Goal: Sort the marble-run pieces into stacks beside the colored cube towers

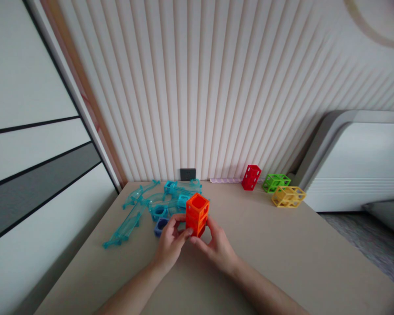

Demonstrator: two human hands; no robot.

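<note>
Both hands grip an orange block tower [197, 212], a stack of hollow square frames with an open top, held upright over the table. My left hand [172, 240] is closed on its lower left side, thumb across the front. From the right, my right hand [218, 247] pinches the lower part between thumb and fingers. The fingertips behind the tower are hidden. Just left of my left hand sits a blue ring block [160, 227], partly covered by it. Beyond that lies a teal ring block [159, 212].
Clear teal track pieces [128, 227] spread over the table's left side. At the back right, a red block tower [251, 177] stands near a green frame block [276, 183] and a yellow frame block [288, 197]. A black socket [188, 174] shows at the ribbed wall [197, 87].
</note>
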